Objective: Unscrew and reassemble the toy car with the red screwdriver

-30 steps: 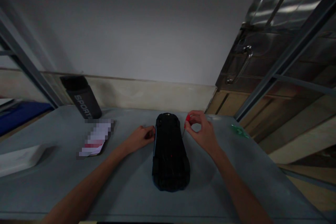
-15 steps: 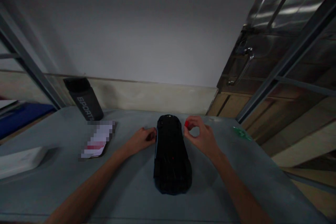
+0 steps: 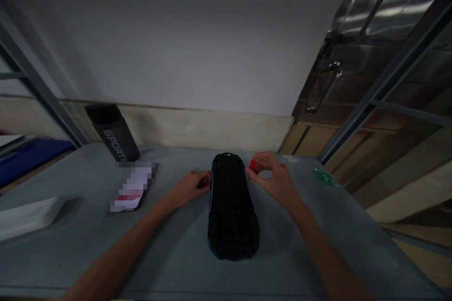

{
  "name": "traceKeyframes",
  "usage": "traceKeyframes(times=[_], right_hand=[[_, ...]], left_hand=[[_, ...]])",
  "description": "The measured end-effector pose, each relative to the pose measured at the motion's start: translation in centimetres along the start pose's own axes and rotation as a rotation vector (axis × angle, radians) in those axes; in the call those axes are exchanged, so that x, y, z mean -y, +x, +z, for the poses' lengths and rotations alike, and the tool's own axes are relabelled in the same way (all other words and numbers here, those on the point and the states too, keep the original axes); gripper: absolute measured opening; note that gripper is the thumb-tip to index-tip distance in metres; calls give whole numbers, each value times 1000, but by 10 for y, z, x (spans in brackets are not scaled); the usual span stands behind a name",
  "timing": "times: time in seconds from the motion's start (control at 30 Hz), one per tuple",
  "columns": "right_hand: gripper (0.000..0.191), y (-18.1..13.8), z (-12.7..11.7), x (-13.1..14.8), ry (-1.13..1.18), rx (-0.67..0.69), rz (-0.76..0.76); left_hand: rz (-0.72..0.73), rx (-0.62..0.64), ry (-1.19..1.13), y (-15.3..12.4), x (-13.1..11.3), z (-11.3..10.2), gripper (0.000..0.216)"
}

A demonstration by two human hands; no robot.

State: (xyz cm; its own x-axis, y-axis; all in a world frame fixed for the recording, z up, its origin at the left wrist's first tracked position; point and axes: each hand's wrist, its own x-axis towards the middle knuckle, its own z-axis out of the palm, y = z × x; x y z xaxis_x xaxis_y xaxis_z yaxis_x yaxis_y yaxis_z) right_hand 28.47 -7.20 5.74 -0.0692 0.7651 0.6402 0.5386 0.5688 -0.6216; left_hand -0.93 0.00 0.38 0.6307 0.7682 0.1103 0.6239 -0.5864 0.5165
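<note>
A black toy car lies on the grey table, its dark underside seemingly facing up and a tiny red dot showing on it. My left hand holds the car's left side near the far end, fingers curled against the edge. Beside the car's right side, my right hand is closed in a pinch. Between its thumb and fingers is a small red cylindrical piece, held upright close to the car's edge. Whether the piece touches the car is too dark to tell.
A dark bottle marked SPORT stands at the back left, with a phone in front of it. A white object lies at the left edge. Green crumpled plastic is at the right. Metal posts flank the table.
The right hand has shifted slightly, and more of the red piece shows above its fingertips. The left hand keeps its hold, and the car has barely moved.
</note>
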Motion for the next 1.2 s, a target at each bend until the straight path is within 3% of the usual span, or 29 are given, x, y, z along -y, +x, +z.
traceKeyframes(times=[0.3,0.47,0.57,0.77,1.1,1.2], right_hand=[[19,-1,-7,1,125,118,67],[10,-3,-2,3,-33,145,47],[14,-3,1,3,-118,163,2],[16,-3,1,2,-310,56,-95],[37,-1,-2,3,-192,124,-120],[32,-1,-2,2,-225,110,-139]], left_hand=[[-9,5,6,-1,-3,-1,9],[-8,11,6,-1,-3,-2,11],[-8,6,4,-1,-3,-2,10],[6,3,-8,1,-1,0,11],[4,-8,9,0,-2,-1,11],[4,-8,8,0,-1,-1,12]])
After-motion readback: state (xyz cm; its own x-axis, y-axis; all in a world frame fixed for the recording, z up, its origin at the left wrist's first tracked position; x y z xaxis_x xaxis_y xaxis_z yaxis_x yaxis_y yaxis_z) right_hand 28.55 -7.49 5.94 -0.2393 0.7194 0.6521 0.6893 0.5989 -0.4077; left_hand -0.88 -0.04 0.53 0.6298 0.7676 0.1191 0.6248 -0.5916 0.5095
